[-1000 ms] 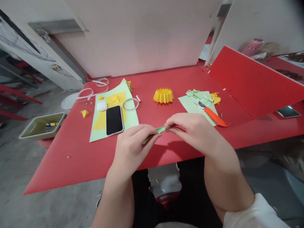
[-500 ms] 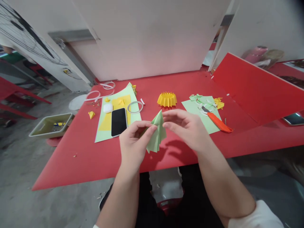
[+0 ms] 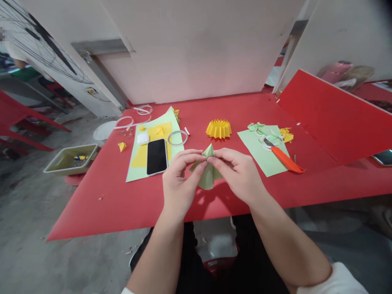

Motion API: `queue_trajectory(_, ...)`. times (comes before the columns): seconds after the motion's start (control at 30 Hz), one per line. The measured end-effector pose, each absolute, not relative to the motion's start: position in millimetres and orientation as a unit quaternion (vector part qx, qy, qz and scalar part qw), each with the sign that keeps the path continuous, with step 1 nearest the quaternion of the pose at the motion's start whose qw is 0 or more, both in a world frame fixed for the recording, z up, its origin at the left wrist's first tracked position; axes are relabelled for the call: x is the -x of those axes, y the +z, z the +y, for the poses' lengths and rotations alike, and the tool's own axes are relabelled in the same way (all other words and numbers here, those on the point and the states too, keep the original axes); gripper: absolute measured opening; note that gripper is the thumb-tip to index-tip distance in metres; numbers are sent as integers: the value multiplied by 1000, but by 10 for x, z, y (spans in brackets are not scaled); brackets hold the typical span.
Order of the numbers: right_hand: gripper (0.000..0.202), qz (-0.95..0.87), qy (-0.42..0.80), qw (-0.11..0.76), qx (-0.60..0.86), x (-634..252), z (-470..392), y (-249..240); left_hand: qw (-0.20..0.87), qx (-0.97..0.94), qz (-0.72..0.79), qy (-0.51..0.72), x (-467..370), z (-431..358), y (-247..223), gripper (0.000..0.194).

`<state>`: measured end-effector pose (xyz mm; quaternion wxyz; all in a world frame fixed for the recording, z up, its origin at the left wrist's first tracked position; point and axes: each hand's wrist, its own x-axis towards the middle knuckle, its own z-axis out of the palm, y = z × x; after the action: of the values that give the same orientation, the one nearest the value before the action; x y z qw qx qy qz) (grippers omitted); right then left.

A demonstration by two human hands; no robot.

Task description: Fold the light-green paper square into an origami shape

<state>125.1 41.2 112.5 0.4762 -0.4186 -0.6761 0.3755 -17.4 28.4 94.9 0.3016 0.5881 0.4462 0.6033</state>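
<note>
Between my two hands is a pale green folded paper (image 3: pixel 207 179), pleated, with its point up and its lower part fanned out. My left hand (image 3: pixel 180 179) pinches it on the left below the tip, thumb against the front. From the other side my right hand (image 3: pixel 240 171) pinches it too, its thumb close to the left one. Fingers cover part of the folds. Just beyond stands a yellow pleated paper ring (image 3: pixel 218 129) on the red table (image 3: pixel 122 216).
At left, green and yellow sheets (image 3: pixel 134 173) carry a phone (image 3: pixel 157 156), a white case (image 3: pixel 143 139) and a tape ring (image 3: pixel 177 138). An orange utility knife (image 3: pixel 286 160) lies on a green sheet (image 3: pixel 260 157) with paper scraps. A red board (image 3: pixel 333 118) leans at right.
My right hand has moved left and now grips the green paper, which has turned to face me and spread wider at its base. The view has shifted slightly.
</note>
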Motion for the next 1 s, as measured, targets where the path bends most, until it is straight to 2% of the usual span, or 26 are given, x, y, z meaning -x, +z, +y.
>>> queue_trajectory(0.3,22,-784,259,385,413,-1228,397,1087,282,-572,468,611,172,281,980,4)
queue_trajectory(0.6,28,-822,138,341,434,-1176,352,1102,189,-591,505,599,162,270,975,8)
queue_trajectory(0.83,32,-822,128,341,439,-1165,340,1099,127,-588,527,600,138,248,982,10)
queue_trajectory(1.0,30,-822,133,342,436,-1165,337,1101,163,-586,517,602,138,251,979,9)
